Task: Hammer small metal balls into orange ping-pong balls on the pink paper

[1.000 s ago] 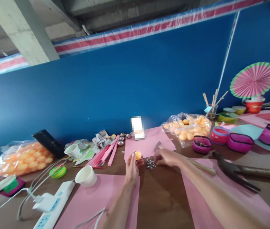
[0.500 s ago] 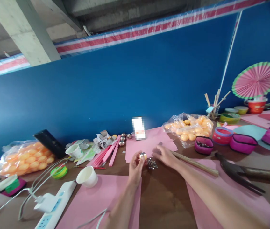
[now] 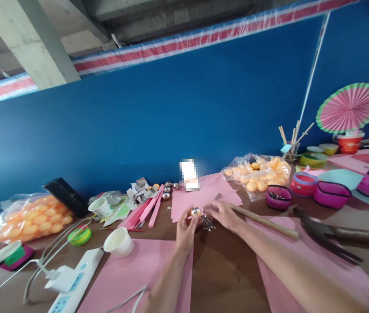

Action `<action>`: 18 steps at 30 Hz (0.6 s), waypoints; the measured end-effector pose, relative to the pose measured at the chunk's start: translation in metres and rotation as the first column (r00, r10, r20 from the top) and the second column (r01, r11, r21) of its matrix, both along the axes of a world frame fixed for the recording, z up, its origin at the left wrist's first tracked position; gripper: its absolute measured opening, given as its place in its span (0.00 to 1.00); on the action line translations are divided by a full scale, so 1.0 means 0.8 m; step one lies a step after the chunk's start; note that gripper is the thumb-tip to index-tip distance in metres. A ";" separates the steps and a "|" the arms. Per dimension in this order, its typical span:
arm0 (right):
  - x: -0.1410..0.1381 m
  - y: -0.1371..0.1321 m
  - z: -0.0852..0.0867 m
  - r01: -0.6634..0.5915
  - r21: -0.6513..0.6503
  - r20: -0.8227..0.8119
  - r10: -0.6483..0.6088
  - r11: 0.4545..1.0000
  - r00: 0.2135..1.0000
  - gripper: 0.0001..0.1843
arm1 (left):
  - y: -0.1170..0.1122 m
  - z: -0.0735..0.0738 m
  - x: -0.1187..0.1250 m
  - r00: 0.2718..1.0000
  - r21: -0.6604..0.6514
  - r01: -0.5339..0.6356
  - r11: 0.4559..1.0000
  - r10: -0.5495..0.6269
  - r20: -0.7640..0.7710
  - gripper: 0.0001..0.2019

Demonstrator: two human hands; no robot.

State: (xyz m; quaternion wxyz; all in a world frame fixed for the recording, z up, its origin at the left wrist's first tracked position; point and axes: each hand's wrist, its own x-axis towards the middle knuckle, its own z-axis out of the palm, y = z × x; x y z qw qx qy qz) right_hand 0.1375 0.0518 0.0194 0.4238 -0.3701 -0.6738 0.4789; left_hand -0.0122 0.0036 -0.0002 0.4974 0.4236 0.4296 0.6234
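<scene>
Between thumb and fingers my left hand [image 3: 186, 228] grips an orange ball [image 3: 196, 211], its upper side covered with shiny silver metal heads. My right hand [image 3: 223, 214] hovers just right of the ball, fingertips drawn together and pointing at it; whatever is in them is too small to make out. Under those fingers lies a pile of small silver tacks [image 3: 208, 223] on the brown table. Several silver-covered balls [image 3: 167, 190] rest further back by the wall.
A hammer [image 3: 328, 234] and a wooden handle [image 3: 266, 222] lie at right. Bags of orange balls [image 3: 34, 219] stand at both sides. A white cup [image 3: 118, 242] and power strip [image 3: 76, 282] are at left. Magenta containers [image 3: 332, 194] line the right.
My right hand has moved slightly left, closer to the ball, over the tack pile. My left hand still holds the ball in nearly the same place.
</scene>
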 end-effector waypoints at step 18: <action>-0.011 -0.009 0.002 -0.005 -0.113 -0.147 -0.011 0.994 0.989 0.14 | 0.001 0.001 -0.002 0.994 0.010 -0.057 0.998 0.058 -0.094 0.24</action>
